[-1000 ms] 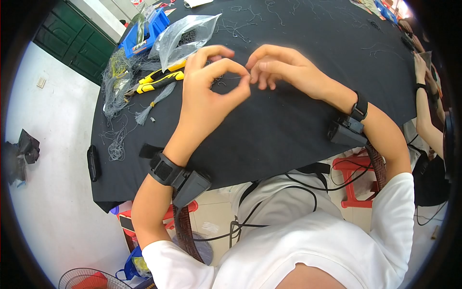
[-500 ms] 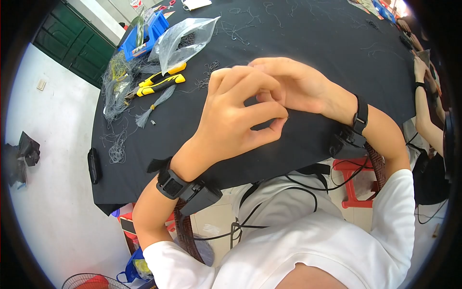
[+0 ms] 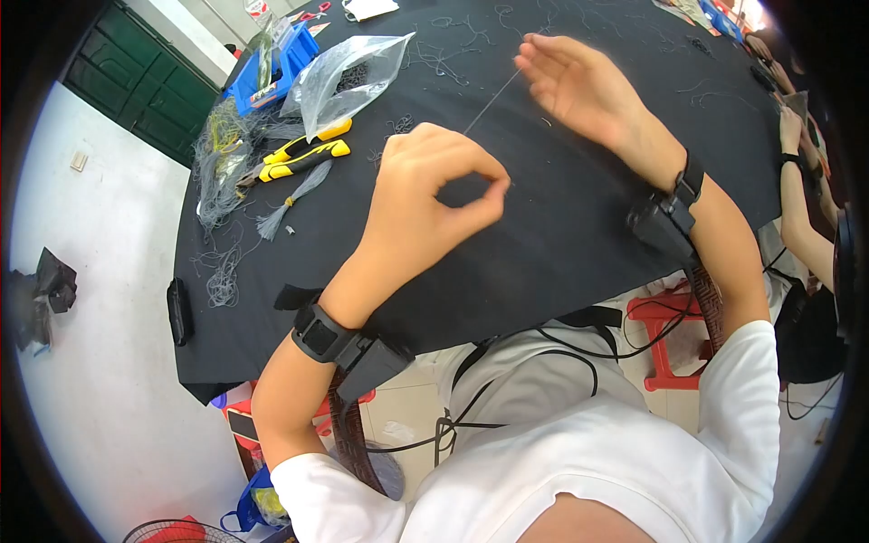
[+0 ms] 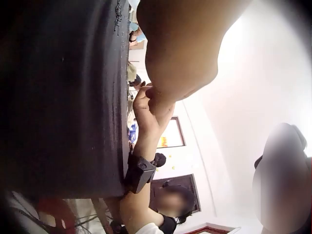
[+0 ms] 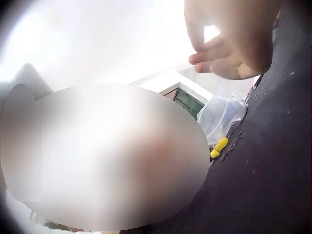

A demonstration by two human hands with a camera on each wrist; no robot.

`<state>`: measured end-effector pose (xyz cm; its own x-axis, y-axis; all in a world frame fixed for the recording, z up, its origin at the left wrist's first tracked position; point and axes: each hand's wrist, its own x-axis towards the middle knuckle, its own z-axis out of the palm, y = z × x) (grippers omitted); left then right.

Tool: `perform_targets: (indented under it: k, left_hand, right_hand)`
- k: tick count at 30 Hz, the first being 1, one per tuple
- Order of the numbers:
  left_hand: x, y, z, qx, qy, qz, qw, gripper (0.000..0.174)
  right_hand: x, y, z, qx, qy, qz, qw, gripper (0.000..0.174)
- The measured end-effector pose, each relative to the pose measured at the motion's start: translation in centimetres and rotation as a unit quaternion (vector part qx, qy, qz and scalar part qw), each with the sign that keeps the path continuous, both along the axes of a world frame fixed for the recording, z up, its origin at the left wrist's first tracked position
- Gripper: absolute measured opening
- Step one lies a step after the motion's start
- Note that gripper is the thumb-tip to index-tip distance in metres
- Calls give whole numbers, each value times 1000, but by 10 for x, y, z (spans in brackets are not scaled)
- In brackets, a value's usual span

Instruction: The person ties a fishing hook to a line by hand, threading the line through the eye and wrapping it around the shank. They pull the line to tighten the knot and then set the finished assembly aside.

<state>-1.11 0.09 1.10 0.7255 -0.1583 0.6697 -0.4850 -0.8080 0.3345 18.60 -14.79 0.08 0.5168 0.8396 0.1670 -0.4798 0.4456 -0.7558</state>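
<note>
My left hand [image 3: 430,185] is raised over the black cloth, its thumb and index fingertips meeting in a pinch and the other fingers curled. A thin grey line [image 3: 493,101] runs taut from behind this hand up to my right hand [image 3: 588,90]. There the fingertips pinch the line's far end, farther from my body. In the right wrist view, the thumb and index tips of the right hand [image 5: 231,44] come together. The left hand [image 4: 185,53] fills the upper part of the left wrist view, its fingertips out of sight.
Yellow-and-black pliers [image 3: 308,158] lie left of my hands, near a tied bundle of grey line [image 3: 294,201]. Beyond are a clear plastic bag [image 3: 353,77], a blue bin [image 3: 281,68] and tangled line [image 3: 217,167]. Small dark bits [image 3: 400,127] lie close to the left hand.
The hands came together and moved toward my body, then drew apart. My right hand went up and away, stretching the line; the left stays nearer, still pinching.
</note>
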Motion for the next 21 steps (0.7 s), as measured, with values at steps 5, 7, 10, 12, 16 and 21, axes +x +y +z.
perform_targets:
  k: [5, 7, 10, 12, 16, 21]
  left_hand:
    - [0, 1, -5, -158, 106, 63, 980, 4]
    - [-1, 4, -6, -166, 157, 37, 973, 4]
    - [-1, 3, -4, -183, 202, 23, 962, 5]
    - [-2, 2, -1, -177, 198, 37, 963, 6]
    - [-4, 13, 5, -94, 85, 95, 987, 7]
    - [2, 27, 10, 6, -80, 53, 995, 12]
  right_hand:
    - [47, -9, -20, -126, -141, -156, 970, 24]
    - [58, -12, -23, -151, -158, -169, 961, 24]
    - [64, -14, -24, -171, -161, -190, 953, 24]
    - [59, -13, -19, -176, -144, -188, 956, 22]
    - [22, -7, 1, -144, -273, -125, 943, 17]
    - [-50, 0, 18, -146, -613, -45, 775, 6]
